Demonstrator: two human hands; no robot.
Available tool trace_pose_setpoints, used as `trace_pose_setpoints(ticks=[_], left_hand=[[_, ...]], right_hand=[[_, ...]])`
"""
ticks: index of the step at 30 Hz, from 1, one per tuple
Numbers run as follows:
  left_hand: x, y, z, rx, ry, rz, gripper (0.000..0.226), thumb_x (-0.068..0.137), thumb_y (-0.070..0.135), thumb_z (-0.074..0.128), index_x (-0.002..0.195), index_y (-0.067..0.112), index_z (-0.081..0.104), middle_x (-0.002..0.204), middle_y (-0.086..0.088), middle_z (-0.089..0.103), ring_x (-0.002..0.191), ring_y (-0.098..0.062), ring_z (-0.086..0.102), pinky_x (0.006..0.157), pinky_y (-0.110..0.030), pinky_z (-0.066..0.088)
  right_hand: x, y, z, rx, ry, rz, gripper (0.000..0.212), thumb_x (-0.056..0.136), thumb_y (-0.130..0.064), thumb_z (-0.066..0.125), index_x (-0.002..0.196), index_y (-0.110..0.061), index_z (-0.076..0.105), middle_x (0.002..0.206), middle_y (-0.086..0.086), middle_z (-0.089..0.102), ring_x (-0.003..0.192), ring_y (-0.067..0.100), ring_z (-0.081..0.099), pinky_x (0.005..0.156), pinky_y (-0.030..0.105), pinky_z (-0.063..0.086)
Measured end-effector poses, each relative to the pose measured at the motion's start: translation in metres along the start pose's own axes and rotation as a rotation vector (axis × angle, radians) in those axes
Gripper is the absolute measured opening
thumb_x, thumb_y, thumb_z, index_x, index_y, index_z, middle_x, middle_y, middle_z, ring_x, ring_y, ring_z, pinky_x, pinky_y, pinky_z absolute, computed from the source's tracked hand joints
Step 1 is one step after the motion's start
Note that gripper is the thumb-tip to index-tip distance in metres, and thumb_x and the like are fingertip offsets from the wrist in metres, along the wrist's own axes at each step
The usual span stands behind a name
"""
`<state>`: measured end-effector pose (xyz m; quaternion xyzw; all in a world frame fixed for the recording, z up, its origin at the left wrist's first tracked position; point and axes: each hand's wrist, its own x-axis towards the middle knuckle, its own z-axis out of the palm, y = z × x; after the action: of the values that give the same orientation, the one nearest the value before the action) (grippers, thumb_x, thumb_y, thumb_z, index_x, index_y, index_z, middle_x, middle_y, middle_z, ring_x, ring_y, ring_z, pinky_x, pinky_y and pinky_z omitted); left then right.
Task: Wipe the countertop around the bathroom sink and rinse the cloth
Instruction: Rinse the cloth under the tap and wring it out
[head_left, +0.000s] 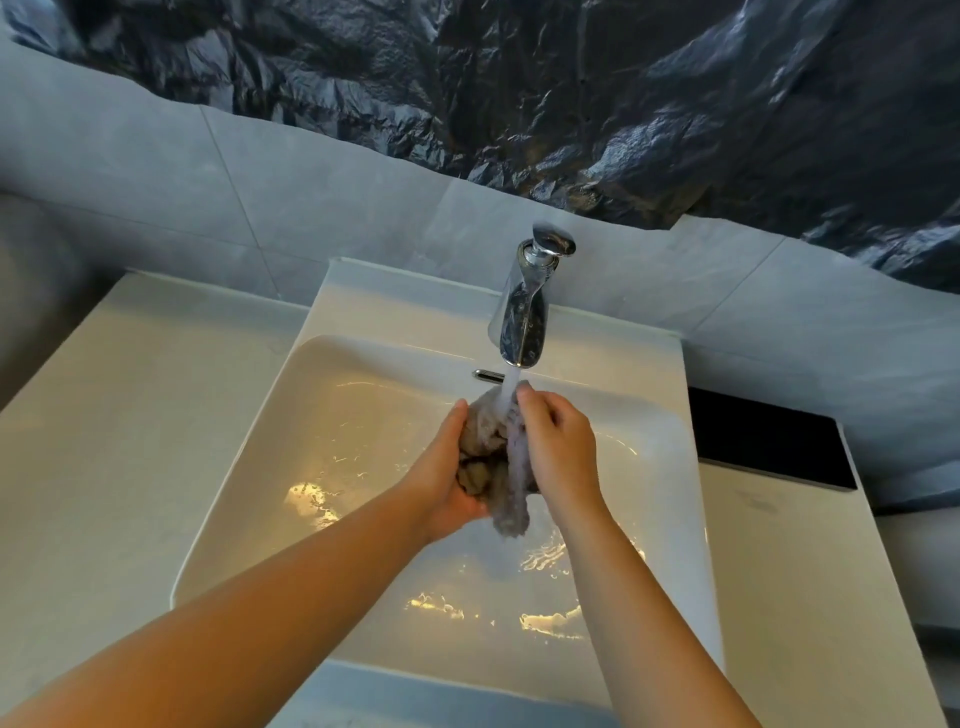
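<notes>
A bunched grey cloth (491, 462) hangs wet over the middle of the white sink (322, 415). My left hand (447, 467) cups it from the left and below, fingers curled round it. My right hand (558, 447) grips it from the right, fingertips at its top. Water runs from the chrome faucet (524, 312) straight onto the cloth between my hands. A tail of the cloth droops below my palms. Water pools and ripples in the basin. The pale countertop (104, 457) lies to the left of the sink.
Grey tiles back the sink, and crumpled dark plastic sheeting (519, 88) covers the wall above. A black flat panel (769, 441) lies at the right behind the counter's right part (800, 597). A chrome overflow slot (487, 375) sits under the spout.
</notes>
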<state>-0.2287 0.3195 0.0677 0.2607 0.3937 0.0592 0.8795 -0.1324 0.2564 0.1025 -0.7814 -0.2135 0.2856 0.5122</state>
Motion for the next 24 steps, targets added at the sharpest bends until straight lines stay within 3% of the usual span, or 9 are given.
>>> trace_pose_setpoints(ticks=[2, 4, 6, 8, 10, 12, 17, 21, 24], left_hand=[[0.004, 0.005, 0.009, 0.039, 0.182, 0.124, 0.066, 0.094, 0.061, 0.028, 0.115, 0.010, 0.065, 0.109, -0.021, 0.067, 0.094, -0.032, 0.066, 0.086, -0.048, 0.051], [0.007, 0.013, 0.014, 0.168, 0.333, 0.233, 0.059, 0.094, 0.059, 0.032, 0.113, 0.014, 0.064, 0.103, -0.018, 0.069, 0.089, -0.032, 0.068, 0.080, -0.049, 0.056], [0.007, 0.017, 0.019, 0.338, 0.380, 0.294, 0.055, 0.095, 0.058, 0.030, 0.105, 0.015, 0.063, 0.095, -0.017, 0.069, 0.082, -0.035, 0.069, 0.065, -0.049, 0.059], [0.006, 0.017, 0.024, 0.499, 0.373, 0.303, 0.055, 0.097, 0.053, 0.027, 0.099, 0.011, 0.062, 0.088, -0.018, 0.067, 0.075, -0.035, 0.069, 0.055, -0.041, 0.058], [0.007, 0.011, 0.028, 0.546, 0.351, 0.314, 0.047, 0.101, 0.044, 0.025, 0.099, 0.013, 0.060, 0.090, -0.016, 0.067, 0.082, -0.028, 0.068, 0.066, -0.036, 0.058], [0.007, 0.009, 0.029, 0.509, 0.316, 0.306, 0.040, 0.102, 0.036, 0.026, 0.100, 0.016, 0.061, 0.094, -0.013, 0.066, 0.090, -0.025, 0.065, 0.079, -0.036, 0.055], [0.006, 0.013, 0.018, 0.509, 0.249, 0.239, 0.045, 0.092, 0.053, 0.040, 0.097, 0.017, 0.066, 0.087, -0.016, 0.070, 0.082, -0.031, 0.067, 0.083, -0.047, 0.055], [0.002, 0.005, 0.006, 0.403, 0.171, 0.129, 0.061, 0.080, 0.060, 0.058, 0.121, 0.015, 0.051, 0.109, -0.015, 0.063, 0.101, -0.034, 0.063, 0.081, -0.053, 0.056], [0.005, -0.006, 0.005, 0.271, 0.206, 0.181, 0.057, 0.086, 0.049, 0.058, 0.132, 0.028, 0.032, 0.117, -0.009, 0.055, 0.101, -0.028, 0.062, 0.072, -0.042, 0.059]], right_hand=[[0.001, 0.006, 0.003, -0.236, 0.097, -0.162, 0.029, 0.094, -0.040, 0.050, 0.104, -0.014, 0.059, 0.103, 0.003, 0.060, 0.093, 0.014, 0.058, 0.068, 0.015, 0.046], [-0.002, 0.013, 0.008, -0.238, 0.147, -0.185, 0.042, 0.094, -0.043, 0.049, 0.127, -0.018, 0.045, 0.110, -0.003, 0.055, 0.099, 0.013, 0.056, 0.076, 0.019, 0.051], [-0.002, 0.017, 0.013, -0.159, 0.199, -0.169, 0.044, 0.094, -0.045, 0.046, 0.132, -0.024, 0.042, 0.111, -0.006, 0.055, 0.099, 0.010, 0.056, 0.080, 0.022, 0.054], [-0.002, 0.016, 0.019, -0.017, 0.233, -0.175, 0.024, 0.096, -0.038, 0.047, 0.112, -0.023, 0.057, 0.098, -0.009, 0.062, 0.090, 0.006, 0.060, 0.072, 0.015, 0.053], [0.001, 0.012, 0.027, 0.084, 0.290, -0.154, 0.023, 0.096, -0.034, 0.049, 0.084, -0.019, 0.062, 0.074, -0.008, 0.062, 0.068, 0.002, 0.059, 0.058, 0.012, 0.048], [0.009, 0.013, 0.031, 0.072, 0.344, -0.112, 0.037, 0.096, -0.033, 0.049, 0.065, -0.015, 0.058, 0.060, -0.003, 0.058, 0.055, 0.006, 0.053, 0.054, 0.022, 0.046], [0.040, 0.023, 0.026, -0.155, 0.259, 0.137, 0.045, 0.097, -0.030, 0.039, 0.056, -0.015, 0.047, 0.062, 0.004, 0.054, 0.066, 0.023, 0.053, 0.060, 0.032, 0.041], [0.049, 0.031, 0.018, 0.107, 0.284, 0.462, 0.042, 0.098, -0.039, 0.036, 0.072, -0.011, 0.055, 0.089, 0.013, 0.063, 0.087, 0.031, 0.061, 0.080, 0.042, 0.052], [0.041, 0.020, 0.018, 0.398, 0.136, 0.626, 0.044, 0.098, -0.043, 0.037, 0.092, -0.006, 0.060, 0.096, 0.016, 0.067, 0.083, 0.028, 0.064, 0.070, 0.035, 0.051]])
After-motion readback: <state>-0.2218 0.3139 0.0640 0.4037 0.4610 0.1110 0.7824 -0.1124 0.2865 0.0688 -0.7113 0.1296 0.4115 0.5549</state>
